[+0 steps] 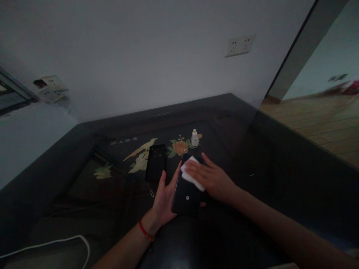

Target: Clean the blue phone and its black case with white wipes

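My left hand (165,200) is wrapped round the left side of a black phone (186,203), with fingertips showing past its right edge. A small pale round mark shows on the lower part of the phone's face. Across its upper part, my right hand (214,177) presses a folded white wipe (192,179) flat against the surface. Left of the phone lies a black phone case (156,163) on the table. A small white-capped bottle (195,138) stands upright beyond the phone.
The dark, glossy table (230,145) bears a printed flower (180,147) and bird. Its far edge meets a pale wall with a double socket (240,45). A white cable (64,239) lies at the lower left; wooden floor (316,123) shows at right.
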Available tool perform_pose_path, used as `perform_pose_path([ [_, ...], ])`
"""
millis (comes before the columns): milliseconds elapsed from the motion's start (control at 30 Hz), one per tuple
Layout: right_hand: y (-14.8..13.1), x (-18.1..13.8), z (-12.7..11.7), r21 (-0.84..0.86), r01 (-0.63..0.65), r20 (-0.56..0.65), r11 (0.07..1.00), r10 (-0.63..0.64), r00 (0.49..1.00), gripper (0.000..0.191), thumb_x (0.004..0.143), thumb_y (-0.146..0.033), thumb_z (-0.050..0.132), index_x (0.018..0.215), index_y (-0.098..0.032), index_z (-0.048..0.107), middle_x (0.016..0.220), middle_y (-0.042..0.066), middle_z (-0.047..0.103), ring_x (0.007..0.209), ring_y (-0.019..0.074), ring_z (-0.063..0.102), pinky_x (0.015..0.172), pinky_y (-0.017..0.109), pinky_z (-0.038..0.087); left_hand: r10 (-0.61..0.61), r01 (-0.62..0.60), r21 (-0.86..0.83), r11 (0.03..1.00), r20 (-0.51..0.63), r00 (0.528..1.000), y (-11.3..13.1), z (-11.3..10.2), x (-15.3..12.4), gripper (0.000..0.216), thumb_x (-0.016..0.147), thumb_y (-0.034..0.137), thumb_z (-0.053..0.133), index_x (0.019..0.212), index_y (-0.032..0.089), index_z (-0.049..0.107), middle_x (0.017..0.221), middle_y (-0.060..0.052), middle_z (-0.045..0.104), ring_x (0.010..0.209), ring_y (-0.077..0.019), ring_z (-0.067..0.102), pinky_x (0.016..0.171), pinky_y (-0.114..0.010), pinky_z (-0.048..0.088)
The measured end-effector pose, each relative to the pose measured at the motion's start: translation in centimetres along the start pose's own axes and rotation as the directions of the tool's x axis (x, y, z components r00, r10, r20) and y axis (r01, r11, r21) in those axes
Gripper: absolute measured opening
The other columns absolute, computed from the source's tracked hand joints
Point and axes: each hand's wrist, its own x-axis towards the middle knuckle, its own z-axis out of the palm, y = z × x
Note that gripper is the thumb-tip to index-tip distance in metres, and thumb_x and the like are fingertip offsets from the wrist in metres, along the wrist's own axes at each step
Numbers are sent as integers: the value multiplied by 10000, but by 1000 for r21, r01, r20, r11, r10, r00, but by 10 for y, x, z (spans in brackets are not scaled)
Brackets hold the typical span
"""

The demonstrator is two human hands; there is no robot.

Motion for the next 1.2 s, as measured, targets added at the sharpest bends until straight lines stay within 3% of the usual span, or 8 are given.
perform_pose_path([
  [100,18,-6,-3,-64,-132,-34,989,130,991,383,938,-102,399,1302,-66,512,1340,152,548,1290,239,474,1150,531,231,-57,58,-4,998,45,997,0,5,0,616,895,662,159,1472,453,107,1495,-52,391,1282,-341,449,1028,-645,232],
  [200,-6,-9,0,54,97,33,994,-99,995,362,956,-140,392,1286,-85,529,1323,113,574,1291,205,472,1159,481,243,-11,11,43,999,11,1000,1,2,1,607,913,626,208,1480,426,126,1518,-54,354,1319,-329,411,1073,-604,200],
  [333,-37,-6,3,170,369,87,914,-387,918,336,975,-183,396,1267,-118,548,1296,79,602,1268,157,492,1167,425,246,69,-66,92,994,-30,997,3,-1,0,622,910,616,275,1483,401,167,1521,-47,351,1346,-298,385,1121,-511,189],
  [467,0,-6,-4,37,75,50,996,-77,996,361,967,-162,394,1303,-112,515,1353,104,548,1310,196,450,1158,468,255,56,-52,78,996,-55,997,2,5,-3,583,924,594,253,1475,437,147,1498,-56,387,1303,-317,437,1071,-586,239],
  [567,21,-8,-8,-32,-85,-28,996,84,996,397,945,-92,385,1329,-86,484,1375,147,514,1332,227,421,1140,531,260,6,-3,76,997,-50,999,0,8,-4,570,917,606,259,1460,479,138,1483,-60,407,1258,-350,479,1005,-666,269],
  [800,-34,-7,-3,230,393,76,890,-419,905,311,975,-167,407,1236,-111,567,1278,61,617,1283,163,476,1190,448,167,75,-66,101,993,-89,993,1,3,-2,585,924,578,293,1475,404,207,1491,-48,397,1301,-298,443,1090,-521,265],
  [1033,21,-12,-6,3,-31,-25,1000,31,999,394,961,-129,403,1352,-115,452,1399,115,496,1371,204,356,1162,499,226,20,-12,103,995,-71,997,0,7,-6,562,926,576,285,1463,461,166,1467,-58,427,1198,-340,529,978,-640,331],
  [1200,-16,-10,-6,137,270,26,953,-276,961,340,958,-132,406,1265,-82,541,1328,107,571,1307,200,452,1166,480,234,71,-61,77,995,-136,988,3,3,-4,586,931,545,311,1483,396,179,1454,-59,447,1211,-291,528,1047,-527,325],
])
